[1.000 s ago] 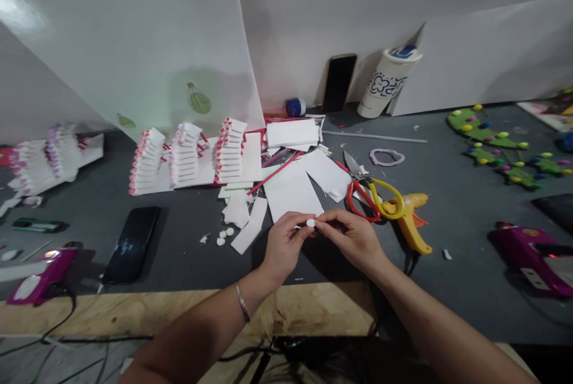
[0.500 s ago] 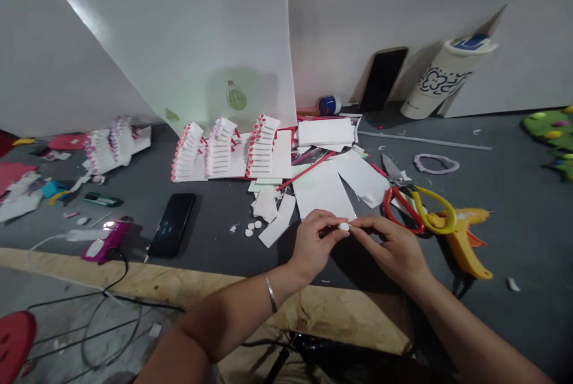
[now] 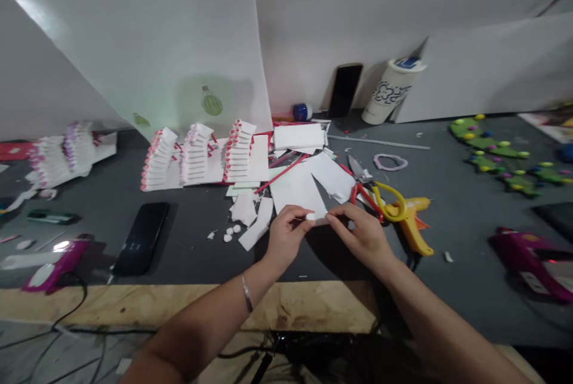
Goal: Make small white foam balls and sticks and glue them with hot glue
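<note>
My left hand (image 3: 286, 234) pinches a small white round piece (image 3: 310, 217) between thumb and forefinger. To its right, my right hand (image 3: 360, 234) has thumb and forefinger tips together, a short gap away from the white piece; what they hold, if anything, is too small to make out. Both hands are over the near edge of white paper sheets (image 3: 298, 187). Several similar white balls (image 3: 228, 237) lie left of my left hand, beside torn white paper strips (image 3: 257, 229).
White cards with rows of red-tipped sticks (image 3: 239, 151) stand behind. Scissors (image 3: 371, 193) and a yellow glue gun (image 3: 414, 229) lie right of my hands. A phone (image 3: 141, 237) lies left. A tumbler (image 3: 394, 91) and green decorations (image 3: 487, 139) are farther back.
The view has swung to the right. My right fingertips have come away from the white piece, which stays in my left fingers.
</note>
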A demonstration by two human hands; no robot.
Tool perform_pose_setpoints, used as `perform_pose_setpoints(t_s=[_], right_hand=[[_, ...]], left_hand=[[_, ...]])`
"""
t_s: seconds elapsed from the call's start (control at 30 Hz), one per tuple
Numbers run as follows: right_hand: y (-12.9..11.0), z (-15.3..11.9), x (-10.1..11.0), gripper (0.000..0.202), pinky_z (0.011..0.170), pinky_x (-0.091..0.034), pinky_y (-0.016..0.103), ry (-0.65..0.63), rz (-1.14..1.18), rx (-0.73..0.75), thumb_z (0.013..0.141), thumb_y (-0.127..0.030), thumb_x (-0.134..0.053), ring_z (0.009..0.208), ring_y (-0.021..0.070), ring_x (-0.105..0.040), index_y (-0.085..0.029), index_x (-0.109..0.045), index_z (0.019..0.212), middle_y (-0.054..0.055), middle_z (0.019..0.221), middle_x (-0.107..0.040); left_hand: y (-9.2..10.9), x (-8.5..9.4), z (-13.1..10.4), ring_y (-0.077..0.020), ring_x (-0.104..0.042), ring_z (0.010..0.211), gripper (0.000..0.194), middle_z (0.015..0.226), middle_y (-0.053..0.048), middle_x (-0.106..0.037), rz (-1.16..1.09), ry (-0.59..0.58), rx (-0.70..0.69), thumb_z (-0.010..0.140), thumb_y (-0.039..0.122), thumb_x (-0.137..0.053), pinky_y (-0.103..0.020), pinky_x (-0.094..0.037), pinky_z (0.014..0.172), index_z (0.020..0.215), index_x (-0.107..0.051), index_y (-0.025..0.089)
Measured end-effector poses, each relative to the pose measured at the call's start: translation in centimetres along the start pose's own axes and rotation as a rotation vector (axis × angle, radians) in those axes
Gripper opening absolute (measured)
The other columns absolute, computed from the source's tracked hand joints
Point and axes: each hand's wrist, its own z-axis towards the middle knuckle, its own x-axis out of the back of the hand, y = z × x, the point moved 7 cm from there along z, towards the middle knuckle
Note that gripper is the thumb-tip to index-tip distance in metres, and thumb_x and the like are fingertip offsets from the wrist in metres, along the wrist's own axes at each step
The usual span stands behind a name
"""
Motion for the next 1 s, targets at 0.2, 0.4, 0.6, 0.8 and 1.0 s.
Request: perform_pose_setpoints(t_s=[0.2, 0.4, 0.6, 0.8, 1.0], right_hand=[[2.7, 0.7, 6.5, 0.025, 0.067, -0.046, 0.033, 0.041, -0.516, -0.054, 0.088, -0.037, -0.048, 0.077, 0.0236, -0.063, -0.019, -0.066, 0.089, 0.010, 0.085, -0.068], [7.3, -0.2, 9.7, 0.025, 0.056, -0.040, 0.029, -0.062, -0.645, -0.264, 0.085, -0.035, -0.047, 0.064, 0.0195, -0.060, -0.021, -0.066, 0.077, 0.006, 0.073, -0.067], [10.6, -1.9, 14.2, 0.025, 0.055, -0.040, 0.029, 0.055, -0.591, -0.493, 0.079, -0.036, -0.051, 0.067, 0.0217, -0.064, -0.020, -0.067, 0.088, 0.007, 0.080, -0.072], [11.0, -2.8, 11.9, 0.024, 0.053, -0.041, 0.026, -0.201, -0.475, -0.497, 0.076, -0.044, -0.056, 0.059, 0.0175, -0.062, -0.022, -0.063, 0.073, 0.002, 0.068, -0.069], [12.2, -3.0, 10.2, 0.031, 0.059, -0.047, 0.029, -0.160, -0.540, -0.453, 0.063, -0.042, -0.068, 0.066, 0.0200, -0.063, -0.021, -0.056, 0.082, 0.004, 0.077, -0.067]], left_hand=[[-0.4, 0.3, 0.3, -0.0098, -0.056, 0.065, 0.019, 0.088, -0.002, -0.061, -0.115, -0.025, 0.127, 0.073, 0.031, -0.073, -0.025, -0.048, 0.067, 0.086, -0.074, 0.018], [-0.9, -0.5, 0.0, -0.0098, -0.057, 0.065, 0.020, 0.078, -0.002, -0.064, -0.318, -0.099, 0.279, 0.068, 0.030, -0.077, -0.025, -0.048, 0.068, 0.083, -0.074, 0.017], [-0.5, -1.8, -1.0, -0.0084, -0.055, 0.062, 0.031, 0.068, -0.002, -0.061, -0.559, -0.324, 0.540, 0.058, 0.034, -0.086, -0.020, -0.045, 0.058, 0.077, -0.074, 0.014], [0.2, -3.5, -2.9, -0.0083, -0.056, 0.060, 0.031, 0.081, -0.005, -0.060, -0.551, -0.557, 0.580, 0.056, 0.036, -0.087, -0.020, -0.045, 0.053, 0.073, -0.075, 0.012], [0.2, -3.3, -2.5, -0.0084, -0.054, 0.060, 0.031, 0.079, -0.004, -0.061, -0.554, -0.467, 0.547, 0.052, 0.034, -0.088, -0.022, -0.044, 0.054, 0.070, -0.075, 0.013]])
